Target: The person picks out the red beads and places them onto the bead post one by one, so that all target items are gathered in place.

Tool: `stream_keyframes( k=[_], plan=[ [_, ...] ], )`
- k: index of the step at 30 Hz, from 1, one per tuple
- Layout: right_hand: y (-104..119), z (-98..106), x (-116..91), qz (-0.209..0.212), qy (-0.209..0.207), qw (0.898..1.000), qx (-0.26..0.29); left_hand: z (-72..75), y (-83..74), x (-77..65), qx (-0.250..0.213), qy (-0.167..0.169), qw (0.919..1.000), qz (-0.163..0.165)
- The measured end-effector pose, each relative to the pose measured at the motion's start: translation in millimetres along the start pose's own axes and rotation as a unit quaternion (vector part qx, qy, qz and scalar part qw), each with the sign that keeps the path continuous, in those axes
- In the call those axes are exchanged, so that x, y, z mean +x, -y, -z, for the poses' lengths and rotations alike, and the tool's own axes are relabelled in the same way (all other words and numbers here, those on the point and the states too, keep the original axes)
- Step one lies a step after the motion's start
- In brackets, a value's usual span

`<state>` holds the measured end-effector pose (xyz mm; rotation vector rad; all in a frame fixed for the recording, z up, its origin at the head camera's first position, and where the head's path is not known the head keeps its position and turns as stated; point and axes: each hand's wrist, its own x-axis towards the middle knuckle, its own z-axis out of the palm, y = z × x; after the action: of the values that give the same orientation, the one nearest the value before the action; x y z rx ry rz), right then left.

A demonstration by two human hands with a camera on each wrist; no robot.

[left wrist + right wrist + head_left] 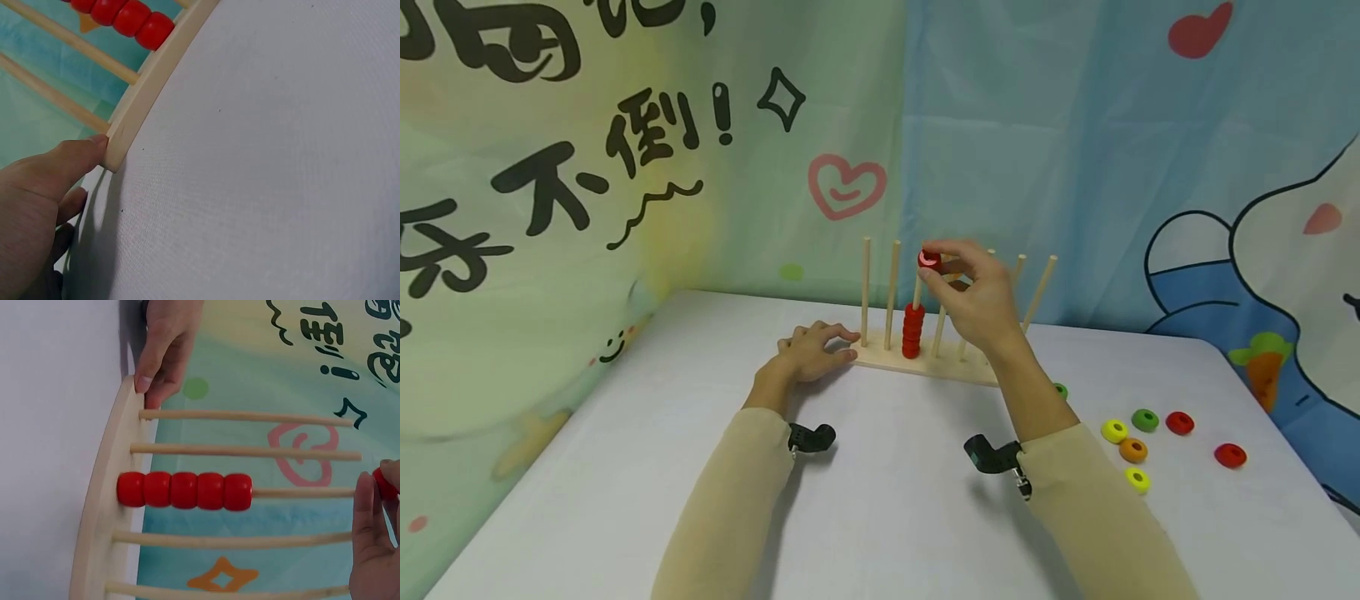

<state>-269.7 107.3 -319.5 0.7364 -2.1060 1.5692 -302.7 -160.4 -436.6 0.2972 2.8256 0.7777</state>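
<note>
A wooden peg rack with a row of upright pegs stands toward the back of the table. My left hand grips the rack's left end, the thumb in front and the fingers behind, as the right wrist view also shows. Several red beads are stacked at the bottom of the third peg from the left. At that peg's top, my right hand pinches another red bead between thumb and fingers. In the right wrist view this bead lies by the peg's tip, partly hidden by the fingers.
On the table's right side lie loose beads: yellow, green, orange and red. Another green bead shows partly behind the right forearm. A printed cloth hangs behind the white table.
</note>
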Motion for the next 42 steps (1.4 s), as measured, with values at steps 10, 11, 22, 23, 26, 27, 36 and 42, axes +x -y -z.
stream_keyframes(
  k=[10, 11, 22, 23, 26, 27, 36, 42],
  plan=[
    [-3, -10, 14, -0.006, -0.025, 1.0, 0.012, 2.0, -1.2, -0.6, -0.007, -0.003, 1.0, -0.003],
    [-3, -10, 15, -0.008, -0.028, 0.999, 0.014, 2.3, -1.5, -0.4, -0.007, -0.003, 1.0, -0.004],
    [4, -11, 21, -0.071, -0.026, 0.997, -0.004, 0.3, 1.3, 2.8, 0.004, -0.001, 1.0, 0.006],
    [4, -11, 21, -0.081, -0.023, 0.996, -0.002, -0.1, 1.9, 2.7, 0.004, -0.001, 1.0, 0.006],
    [6, -11, 20, -0.097, -0.017, 0.995, -0.009, -1.6, 3.1, 2.3, 0.003, -0.001, 1.0, 0.005],
    [6, -10, 19, -0.1, -0.016, 0.995, -0.01, -2.1, 3.5, 2.3, 0.003, -0.001, 1.0, 0.006],
    [3, -5, 11, -0.059, -0.009, 0.998, -0.017, -3.1, 4.2, 3.1, 0.003, -0.002, 1.0, 0.005],
    [3, -1, 6, -0.028, -0.012, 0.999, -0.031, -2.5, 3.1, 2.4, 0.0, 0.001, 1.0, 0.006]
  ],
)
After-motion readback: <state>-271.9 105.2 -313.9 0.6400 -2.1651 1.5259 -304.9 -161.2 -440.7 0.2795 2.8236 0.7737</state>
